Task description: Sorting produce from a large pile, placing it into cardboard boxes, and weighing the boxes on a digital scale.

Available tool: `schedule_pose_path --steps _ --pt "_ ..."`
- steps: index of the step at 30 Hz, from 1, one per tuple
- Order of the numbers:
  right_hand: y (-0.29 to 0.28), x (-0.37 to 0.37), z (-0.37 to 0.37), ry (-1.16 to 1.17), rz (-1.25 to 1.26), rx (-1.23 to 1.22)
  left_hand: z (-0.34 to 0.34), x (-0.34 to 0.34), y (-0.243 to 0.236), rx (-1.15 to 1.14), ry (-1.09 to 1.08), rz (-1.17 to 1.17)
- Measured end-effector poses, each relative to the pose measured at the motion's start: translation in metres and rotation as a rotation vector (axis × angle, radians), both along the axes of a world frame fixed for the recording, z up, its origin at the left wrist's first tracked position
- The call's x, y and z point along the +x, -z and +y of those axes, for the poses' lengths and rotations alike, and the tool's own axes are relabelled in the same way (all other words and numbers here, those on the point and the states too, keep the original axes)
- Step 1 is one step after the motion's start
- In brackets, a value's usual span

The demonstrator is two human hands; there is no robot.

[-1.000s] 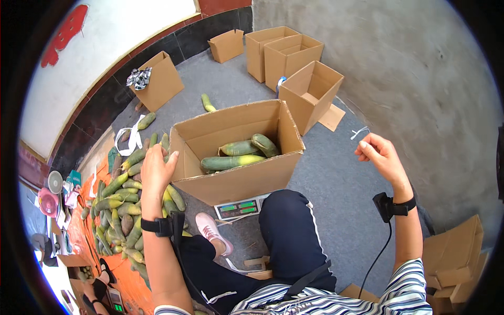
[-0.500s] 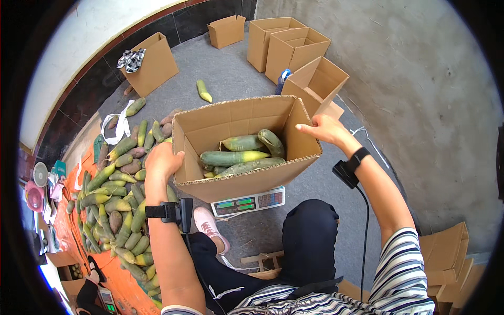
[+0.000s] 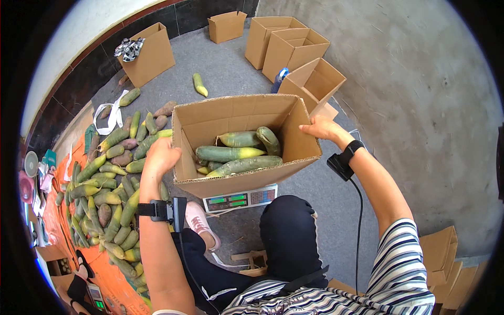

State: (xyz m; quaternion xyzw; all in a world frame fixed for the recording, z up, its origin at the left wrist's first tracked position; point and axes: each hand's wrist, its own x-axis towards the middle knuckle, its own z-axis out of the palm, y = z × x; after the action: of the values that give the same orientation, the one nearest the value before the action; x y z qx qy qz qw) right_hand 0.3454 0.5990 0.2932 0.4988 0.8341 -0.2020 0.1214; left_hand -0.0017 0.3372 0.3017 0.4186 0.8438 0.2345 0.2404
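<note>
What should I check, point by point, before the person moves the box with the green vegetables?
1. Left hand on the left wall of the box: ok.
2. Right hand on the right wall: ok.
3. Box sits on the scale: ok.
4. Vegetables lie inside, below the rim: ok.
5. Box bottom closed and firm: cannot tell, hidden.
6. Floor around free: not ok; the pile of vegetables lies to the left, and an empty box stands close behind.
</note>
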Motion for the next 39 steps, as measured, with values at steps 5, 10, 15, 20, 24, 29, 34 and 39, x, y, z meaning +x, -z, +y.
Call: schedule_pose_path --steps 5,10,15,20,24,29,34,39 --pt "0.009 0.031 -0.006 0.065 0.151 -0.025 -0.001 0.012 0.002 0.083 0.033 -0.038" --pt "0.005 0.099 -0.029 0.105 0.205 -0.022 0.013 0.054 -0.017 0.159 0.176 -0.038" --pt "0.009 0.232 -0.098 0.355 0.34 -0.022 0.03 0.15 -0.048 0.102 0.386 -0.094" --pt "0.021 0.372 -0.192 0.565 0.189 0.04 0.04 0.27 0.008 0.173 0.668 -0.124" --pt "0.044 0.504 -0.292 0.821 0.13 0.102 0.034 0.408 0.07 0.247 0.903 -0.083" --pt "0.04 0.613 -0.426 1.006 0.023 0.187 -0.01 0.554 0.118 0.075 1.045 -0.203" --pt "0.061 0.693 -0.521 1.2 -0.558 -0.054 -0.055 0.632 0.101 0.114 1.31 -0.521" --pt "0.104 0.753 -0.625 1.446 -0.649 0.045 -0.035 0.584 0.013 0.205 1.471 -0.488"
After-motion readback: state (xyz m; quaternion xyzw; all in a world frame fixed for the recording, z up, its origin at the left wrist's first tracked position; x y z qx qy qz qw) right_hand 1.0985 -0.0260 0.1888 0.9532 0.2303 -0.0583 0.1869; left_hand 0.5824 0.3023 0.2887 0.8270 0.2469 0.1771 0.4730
